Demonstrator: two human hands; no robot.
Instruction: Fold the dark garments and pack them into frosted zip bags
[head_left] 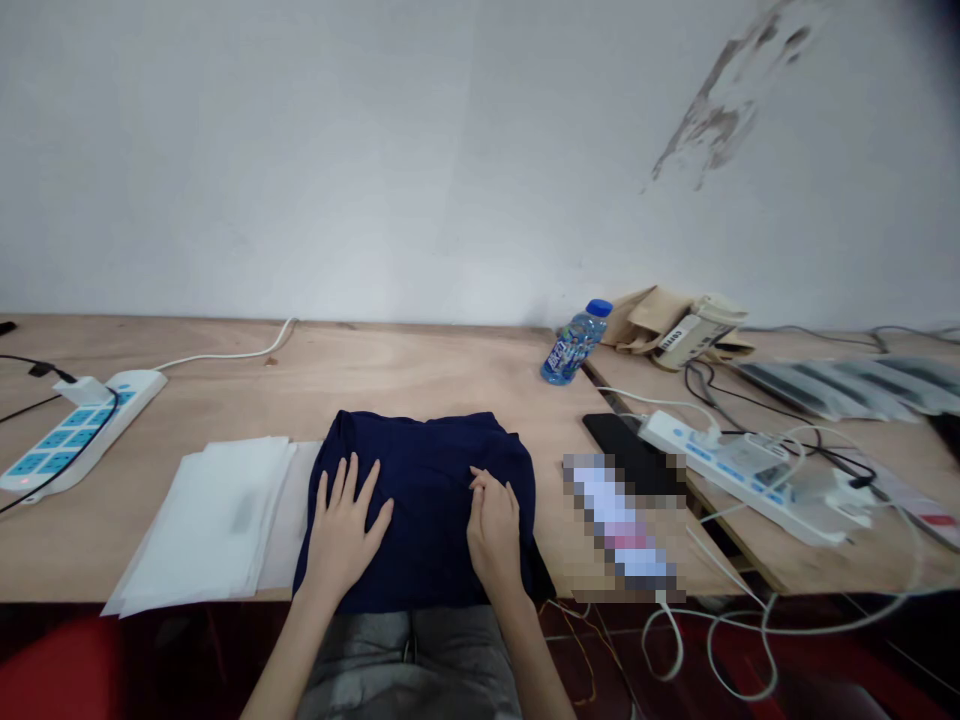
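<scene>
A dark navy cloth garment [431,520], folded into a rough rectangle, lies at the table's front edge before me. My left hand [345,525] rests flat on its left part, fingers spread and palm down. On the right part of the fabric is my right hand [495,525], its fingers curled in and the thumb close to the index finger. Whether any fabric is pinched there is hidden. A bit of black material shows under the garment's lower right corner.
Thin white plastic sheets or bags [214,515] lie left of the garment. Farther left is a power strip [82,430]. To the right are a drink bottle [576,345], a blurred-out phone [619,525], a black flat object [634,455] and a second power strip [750,475] with cables.
</scene>
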